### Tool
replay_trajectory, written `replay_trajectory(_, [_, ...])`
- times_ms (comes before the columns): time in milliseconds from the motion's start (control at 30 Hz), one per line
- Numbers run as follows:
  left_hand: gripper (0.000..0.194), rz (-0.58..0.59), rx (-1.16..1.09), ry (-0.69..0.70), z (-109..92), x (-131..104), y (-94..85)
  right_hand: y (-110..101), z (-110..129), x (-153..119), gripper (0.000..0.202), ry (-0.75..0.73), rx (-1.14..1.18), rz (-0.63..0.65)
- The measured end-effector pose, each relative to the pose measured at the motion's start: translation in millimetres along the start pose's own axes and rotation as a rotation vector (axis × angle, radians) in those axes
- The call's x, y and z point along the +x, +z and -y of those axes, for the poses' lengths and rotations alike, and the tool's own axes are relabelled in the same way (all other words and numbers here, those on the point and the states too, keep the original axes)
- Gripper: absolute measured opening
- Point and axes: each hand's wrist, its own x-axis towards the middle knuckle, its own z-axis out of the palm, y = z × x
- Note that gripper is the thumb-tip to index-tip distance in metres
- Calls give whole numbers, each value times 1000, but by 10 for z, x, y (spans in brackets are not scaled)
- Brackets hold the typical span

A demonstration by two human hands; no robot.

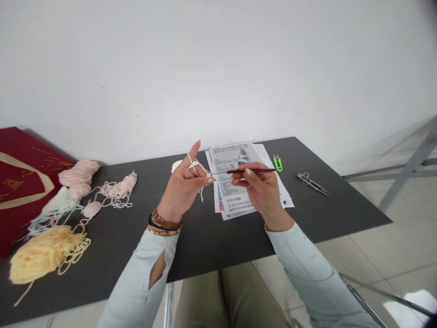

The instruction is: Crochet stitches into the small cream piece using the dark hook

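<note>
White yarn [194, 165] loops round the raised index finger of my left hand [184, 187], and its thumb and fingers pinch the yarn near the fingertips. My right hand [261, 187] holds a dark red crochet hook [252, 171] like a pen, its thin metal tip pointing left and meeting the yarn at my left fingertips. A short yarn tail hangs below the left fingers. Behind the left hand, a white ball of yarn [176, 166] is partly hidden. Printed sheets [235, 200] lie on the table beneath and behind both hands.
Green thread snips [277, 162] and metal scissors [314, 184] lie on the dark table [211, 250] at the right. Pink yarn [118, 190], white yarn [59, 205] and yellow yarn [41, 255] are at the left, beside a red bag [20, 182]. A white wall stands behind.
</note>
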Motion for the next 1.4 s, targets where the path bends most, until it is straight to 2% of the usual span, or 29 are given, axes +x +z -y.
replay_trajectory(500, [84, 60, -48, -49, -18, 4, -49, -25, 25, 22, 20, 25, 36, 43])
replay_trajectory(867, [79, 136, 5, -35, -14, -12, -48, -30, -26, 72, 26, 142, 103, -21])
replay_trajectory(1400, [84, 160, -38, -83, -5, -14, -77, -14, -6, 20, 20, -44, 16, 11])
